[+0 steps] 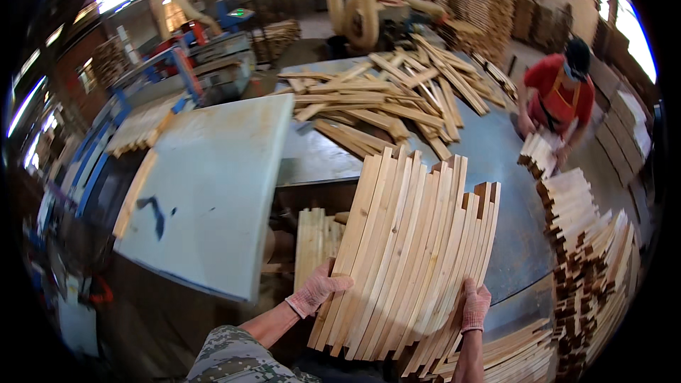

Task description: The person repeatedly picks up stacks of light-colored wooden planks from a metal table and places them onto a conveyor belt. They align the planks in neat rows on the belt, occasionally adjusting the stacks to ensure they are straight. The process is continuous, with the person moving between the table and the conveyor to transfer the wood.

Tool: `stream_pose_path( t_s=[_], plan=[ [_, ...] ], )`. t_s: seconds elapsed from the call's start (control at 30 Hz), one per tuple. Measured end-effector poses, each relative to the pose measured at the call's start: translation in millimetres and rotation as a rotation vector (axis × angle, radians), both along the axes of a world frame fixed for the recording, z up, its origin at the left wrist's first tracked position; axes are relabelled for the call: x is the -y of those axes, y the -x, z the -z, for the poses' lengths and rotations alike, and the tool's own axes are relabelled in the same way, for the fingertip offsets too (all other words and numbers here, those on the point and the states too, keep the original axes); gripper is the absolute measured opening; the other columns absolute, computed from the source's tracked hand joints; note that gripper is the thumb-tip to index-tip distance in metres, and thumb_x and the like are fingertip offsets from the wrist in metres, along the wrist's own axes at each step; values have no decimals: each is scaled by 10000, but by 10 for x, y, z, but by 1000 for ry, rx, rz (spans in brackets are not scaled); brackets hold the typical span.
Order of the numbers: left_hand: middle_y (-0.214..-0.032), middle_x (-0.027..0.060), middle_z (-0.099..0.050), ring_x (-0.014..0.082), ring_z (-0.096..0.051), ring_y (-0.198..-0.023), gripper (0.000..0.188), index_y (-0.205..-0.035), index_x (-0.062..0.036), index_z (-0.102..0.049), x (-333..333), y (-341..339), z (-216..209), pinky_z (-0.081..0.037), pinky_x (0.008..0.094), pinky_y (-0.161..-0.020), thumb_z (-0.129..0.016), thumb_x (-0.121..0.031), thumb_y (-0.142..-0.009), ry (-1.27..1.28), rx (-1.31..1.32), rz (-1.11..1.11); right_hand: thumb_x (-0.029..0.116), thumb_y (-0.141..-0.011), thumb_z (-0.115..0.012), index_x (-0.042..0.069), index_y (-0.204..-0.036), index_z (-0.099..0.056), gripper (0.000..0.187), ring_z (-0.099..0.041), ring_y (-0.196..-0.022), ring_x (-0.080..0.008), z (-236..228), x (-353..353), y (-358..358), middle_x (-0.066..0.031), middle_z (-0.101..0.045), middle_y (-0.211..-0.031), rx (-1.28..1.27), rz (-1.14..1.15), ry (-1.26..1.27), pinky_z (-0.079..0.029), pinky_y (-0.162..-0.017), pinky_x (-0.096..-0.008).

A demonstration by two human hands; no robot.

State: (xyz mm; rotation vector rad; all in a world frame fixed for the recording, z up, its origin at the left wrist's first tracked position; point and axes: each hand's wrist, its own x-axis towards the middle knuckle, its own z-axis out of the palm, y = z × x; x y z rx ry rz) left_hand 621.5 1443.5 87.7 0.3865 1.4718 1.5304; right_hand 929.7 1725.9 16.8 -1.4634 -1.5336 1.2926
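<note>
Wood-strip stack (408,248) held between both hands: left hand (319,289) grips one side, stack toward 2 o'clock; right hand (475,305) grips opposite side, stack toward 10. Long axis 1-to-7; neither hand clearly nearer.

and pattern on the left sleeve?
The left sleeve is camouflage, in mottled greyish green with paler patches; the head view shows it best.

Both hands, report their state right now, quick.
Left hand: closed, holding the row of wooden strips at its left edge.
Right hand: closed, holding the same row at its right edge.
</note>
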Motion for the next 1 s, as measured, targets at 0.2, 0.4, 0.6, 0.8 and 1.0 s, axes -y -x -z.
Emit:
stream_pose_path(
  t_s=[0.2, 0.4, 0.6, 0.8, 1.0],
  plan=[
    [-1062, 26, -662, 125, -610, -942, 652, -1401, -6, -545, 1428, -327, -286, -521, 300, -886, -817, -184, -836, 14, -3, -285, 341, -898, -871, -62, -979, -747, 429, -662, -772, -156, -199, 689, 440, -97, -777, -870, 63, -270, -46, -548, -727, -347],
    [-1310, 117, -646, 248, -647, -1210, 674, -1413, -14, -558, 2828, -559, -375, -519, 416, -1102, -850, -216, -841, 16, 67, -548, 323, -887, -878, -59, -1028, -779, 419, -720, -842, -147, -772, 1800, 1117, -130, -803, -931, 63, -551, -37, -568, -772, -334],
    [-1311, 149, -661, 254, -676, -1174, 697, -1445, 32, -510, 3927, -546, -379, -571, 414, -1029, -831, -217, -879, -87, 144, -677, 641, -800, -813, -85, -994, -778, 752, -759, -984, -429, -487, 2443, 1867, -295, -775, -965, 345, -798, -236, -579, -885, -480],
    [-1295, 169, -679, 272, -711, -1118, 621, -1433, 55, -528, 4788, -231, -298, -600, 429, -978, -783, -198, -926, -114, 308, -775, 716, -765, -780, -99, -1016, -780, 853, -765, -1003, -426, -1173, 3386, 2558, -322, -769, -999, 616, -1016, -283, -586, -899, -470],
    [-1288, 146, -697, 219, -711, -1110, 635, -1446, 51, -537, 5441, 571, -316, -604, 389, -954, -776, -285, -964, -10, 207, -745, 672, -768, -793, -103, -1038, -771, 820, -762, -999, -435, -1089, 4048, 3163, -333, -760, -978, 669, -983, -327, -580, -905, -486]
  ],
)
